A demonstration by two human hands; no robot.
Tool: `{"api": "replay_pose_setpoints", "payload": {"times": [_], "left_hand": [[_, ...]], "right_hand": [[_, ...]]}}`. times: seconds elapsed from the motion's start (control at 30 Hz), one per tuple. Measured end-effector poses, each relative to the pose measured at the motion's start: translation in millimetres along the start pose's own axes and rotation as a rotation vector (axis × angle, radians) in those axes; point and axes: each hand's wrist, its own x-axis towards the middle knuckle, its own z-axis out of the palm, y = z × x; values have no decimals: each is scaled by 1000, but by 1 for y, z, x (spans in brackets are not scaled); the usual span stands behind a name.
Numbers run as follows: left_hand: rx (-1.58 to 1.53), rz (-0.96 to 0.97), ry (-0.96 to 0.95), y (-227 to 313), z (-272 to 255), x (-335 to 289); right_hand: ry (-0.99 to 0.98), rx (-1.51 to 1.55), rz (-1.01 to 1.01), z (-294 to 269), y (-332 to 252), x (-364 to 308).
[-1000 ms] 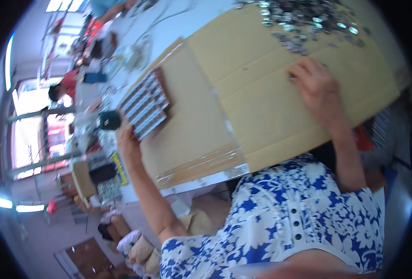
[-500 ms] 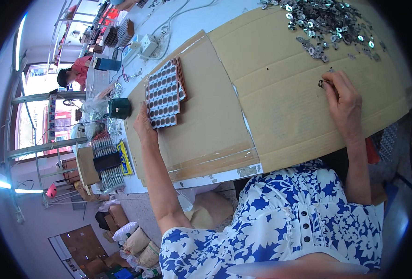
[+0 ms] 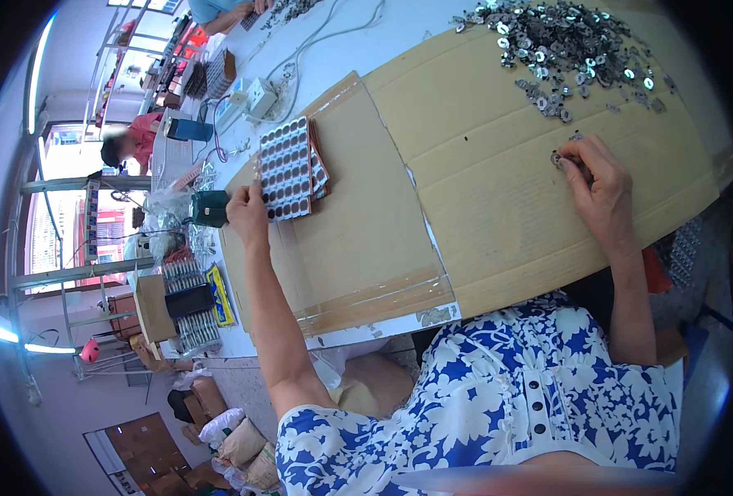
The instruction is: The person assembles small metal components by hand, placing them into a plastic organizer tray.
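On brown cardboard (image 3: 366,240) lies a small stack of panels, the top panel (image 3: 285,169) pale with rows of round dark discs. At its left edge, my left hand (image 3: 248,217) pinches the near corner area of that panel, fingers closed. Lower panels (image 3: 319,169) stick out on the right, slightly askew. Over the right half of the cardboard, my right hand (image 3: 602,186) holds a small metal piece (image 3: 556,159) between thumb and fingertips. Another small metal piece (image 3: 577,135) is beside its fingers. Beyond it spreads a pile of small shiny metal pieces (image 3: 561,50).
To the left stand a dark green mug (image 3: 209,208), a blue cup (image 3: 189,130) and a white power strip (image 3: 259,97) with cables. A yellow packet (image 3: 220,296) and a dark phone-like slab (image 3: 189,302) lie near the left edge. Two other people are at the far side.
My left hand has gone from lying along the panel's edge to pinching it, and the top panel has shifted on the stack. My right hand has moved slightly left with its metal piece.
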Motion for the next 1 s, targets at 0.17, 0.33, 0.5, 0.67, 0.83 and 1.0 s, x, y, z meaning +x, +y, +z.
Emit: {"api": "replay_pose_setpoints", "payload": {"times": [0.17, 0.33, 0.5, 0.67, 0.83, 1.0], "left_hand": [[35, 121, 120, 63, 30, -13], [386, 250, -105, 141, 42, -41], [262, 192, -167, 151, 39, -25], [178, 298, 9, 133, 9, -14], [-91, 605, -308, 241, 33, -154], [68, 801, -293, 284, 80, -250]], "right_hand": [[-8, 8, 11, 3, 4, -2], [3, 25, 20, 1, 6, 1], [2, -1, 78, -1, 7, -1], [47, 45, -23, 6, 14, -3], [-72, -67, -174, -6, 24, 5], [98, 26, 8, -11, 27, 25]]}}
